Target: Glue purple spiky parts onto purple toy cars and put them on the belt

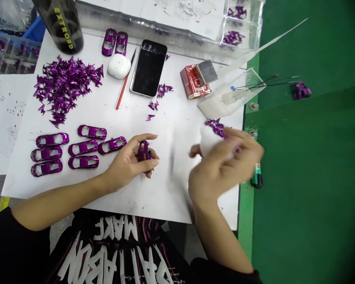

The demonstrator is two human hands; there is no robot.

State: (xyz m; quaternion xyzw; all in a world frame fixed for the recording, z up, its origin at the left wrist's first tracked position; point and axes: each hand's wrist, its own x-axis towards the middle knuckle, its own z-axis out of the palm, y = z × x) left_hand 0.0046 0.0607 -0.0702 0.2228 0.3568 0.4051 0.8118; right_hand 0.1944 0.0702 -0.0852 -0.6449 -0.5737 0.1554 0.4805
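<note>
A purple toy car body sits in my left hand, with the thumb and fingers closed around it. My right hand is raised over the right part of the white work sheet, smeared by motion. Its fingers curl around a blurred white object whose kind I cannot make out. Just beyond that hand lies a small heap of purple pointed parts, partly covered by it. To the left of my left hand, several purple car bodies lie in loose rows on the white sheet.
A large pile of purple pointed parts lies at the upper left, near a dark bottle. Further back are a phone, a white earphone case, a red craft knife and a red box. Thin wires stick out rightward.
</note>
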